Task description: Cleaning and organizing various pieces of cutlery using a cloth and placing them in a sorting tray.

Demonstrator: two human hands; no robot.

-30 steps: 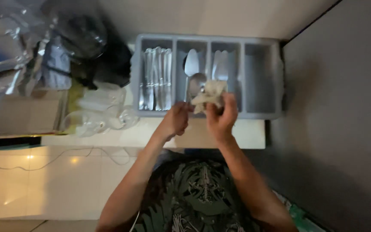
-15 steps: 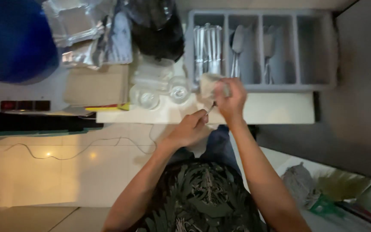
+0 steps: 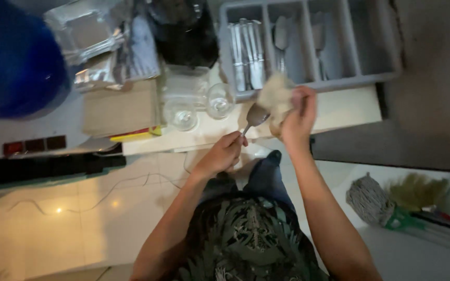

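My left hand (image 3: 226, 152) grips the handle of a metal spoon (image 3: 255, 115), whose bowl points up and to the right. My right hand (image 3: 297, 112) holds a pale crumpled cloth (image 3: 274, 97) against the spoon's bowl. Both hands hover over the front edge of a white counter (image 3: 339, 110). Just behind them stands a grey cutlery tray (image 3: 372, 49) with knives (image 3: 247, 52) in the left slot, a spoon (image 3: 280, 36) and a flat server (image 3: 319, 34) in the middle slots, and a bare right slot.
Two clear glasses (image 3: 200, 105) stand on the counter left of the spoon. Foil trays and plastic bags (image 3: 97, 44) lie behind them, a blue bowl (image 3: 14, 62) at far left. A mop head (image 3: 369, 200) and broom (image 3: 417, 193) lie on the floor at right.
The view has swung so the tray sits further right. My left hand has drawn back from the cloth toward my body, baring the spoon's bowl. The right hand stays on the cloth.
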